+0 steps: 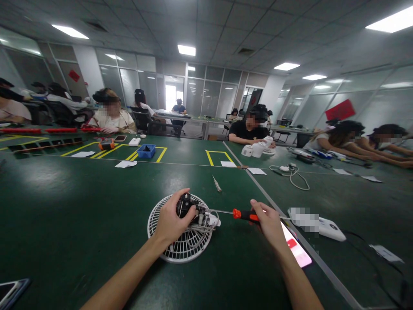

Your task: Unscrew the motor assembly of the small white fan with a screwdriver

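Note:
A round white fan grille point(190, 254) lies flat on the green table in front of me. On top of it sits a black fan motor point(184, 206) with a white neck piece and a loop of cable. My left hand point(172, 217) is closed around the motor, thumb on its near right side. My right hand point(269, 219) grips an orange-and-black screwdriver point(247, 215) by the handle. Its shaft points left, and the tip reaches the mechanism beside the motor; the exact contact point is too small to make out. A second, slim screwdriver point(217, 185) lies beyond the grille.
Right of my right hand are a lit phone point(298, 252) and a white power strip point(332, 228) with a dark cable. Another phone point(13, 288) lies at the lower left. Farther off are a blue bin point(146, 151), a coiled cable point(295, 174) and people seated at the tables.

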`<state>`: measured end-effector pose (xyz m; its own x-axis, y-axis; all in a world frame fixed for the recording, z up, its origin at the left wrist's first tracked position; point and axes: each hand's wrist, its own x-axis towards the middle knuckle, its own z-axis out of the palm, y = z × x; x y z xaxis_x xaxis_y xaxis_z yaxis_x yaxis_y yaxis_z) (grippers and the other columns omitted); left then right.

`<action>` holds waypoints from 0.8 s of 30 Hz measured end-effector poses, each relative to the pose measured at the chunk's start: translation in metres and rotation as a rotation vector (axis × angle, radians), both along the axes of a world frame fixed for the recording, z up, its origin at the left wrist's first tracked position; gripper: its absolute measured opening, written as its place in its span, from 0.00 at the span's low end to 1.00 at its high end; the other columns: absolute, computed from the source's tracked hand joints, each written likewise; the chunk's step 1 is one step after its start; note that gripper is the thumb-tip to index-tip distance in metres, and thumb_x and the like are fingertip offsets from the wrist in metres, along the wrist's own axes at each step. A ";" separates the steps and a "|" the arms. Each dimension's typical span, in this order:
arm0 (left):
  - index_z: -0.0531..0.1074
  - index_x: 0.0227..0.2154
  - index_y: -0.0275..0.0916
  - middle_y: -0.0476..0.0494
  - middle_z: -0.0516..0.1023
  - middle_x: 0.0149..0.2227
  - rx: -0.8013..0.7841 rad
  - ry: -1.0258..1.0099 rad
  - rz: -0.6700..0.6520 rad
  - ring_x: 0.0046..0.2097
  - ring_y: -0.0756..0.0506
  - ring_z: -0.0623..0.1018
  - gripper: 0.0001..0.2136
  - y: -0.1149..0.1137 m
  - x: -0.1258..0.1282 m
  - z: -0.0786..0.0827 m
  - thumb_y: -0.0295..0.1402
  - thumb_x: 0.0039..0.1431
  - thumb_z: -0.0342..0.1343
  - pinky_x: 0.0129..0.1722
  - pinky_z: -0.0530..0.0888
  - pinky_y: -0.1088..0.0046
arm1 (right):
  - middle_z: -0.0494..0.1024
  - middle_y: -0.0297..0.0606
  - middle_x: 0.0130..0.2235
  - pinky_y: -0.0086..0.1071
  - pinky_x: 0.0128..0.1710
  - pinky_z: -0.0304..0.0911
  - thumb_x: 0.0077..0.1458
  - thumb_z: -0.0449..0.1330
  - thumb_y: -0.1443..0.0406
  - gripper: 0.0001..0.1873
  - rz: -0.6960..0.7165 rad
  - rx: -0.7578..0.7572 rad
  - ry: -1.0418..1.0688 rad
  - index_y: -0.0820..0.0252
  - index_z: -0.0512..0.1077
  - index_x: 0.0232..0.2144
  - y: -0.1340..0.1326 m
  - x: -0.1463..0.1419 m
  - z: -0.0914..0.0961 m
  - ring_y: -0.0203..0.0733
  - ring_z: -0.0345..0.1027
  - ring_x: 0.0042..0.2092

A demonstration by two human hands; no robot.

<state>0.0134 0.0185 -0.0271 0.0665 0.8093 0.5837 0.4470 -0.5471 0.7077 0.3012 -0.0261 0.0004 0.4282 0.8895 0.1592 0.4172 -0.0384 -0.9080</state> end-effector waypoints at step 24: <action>0.70 0.56 0.44 0.41 0.79 0.52 0.019 0.018 0.017 0.53 0.38 0.79 0.26 0.001 0.000 -0.002 0.45 0.55 0.66 0.57 0.75 0.53 | 0.64 0.28 0.18 0.27 0.16 0.50 0.48 0.61 0.35 0.31 0.079 0.062 -0.002 0.56 0.68 0.23 -0.004 -0.007 0.005 0.33 0.57 0.16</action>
